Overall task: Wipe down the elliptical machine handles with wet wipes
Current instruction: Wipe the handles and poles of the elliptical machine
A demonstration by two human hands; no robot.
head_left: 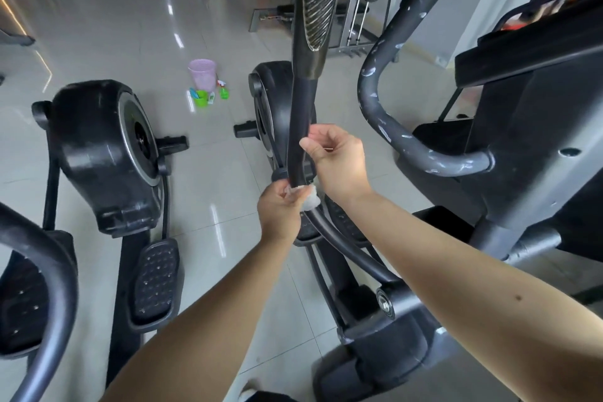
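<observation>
While L hand (280, 210) grips a white wet wipe (309, 201) bunched against the black handle (301, 127), R hand (337, 158) sits just above at 1 o'clock, thumb + curled fingers pinching same bar. Handle runs from frame ctr up to 12 o'clock. Grey fixed bar (388, 127), paint chipped, at 3 o'clock of hands. Pink basket (202, 73) + green cup (201, 98) on tile floor (98, 26) at 11 o'clock, well apart. 2nd elliptical (104, 153) at 9 o'clock.
</observation>
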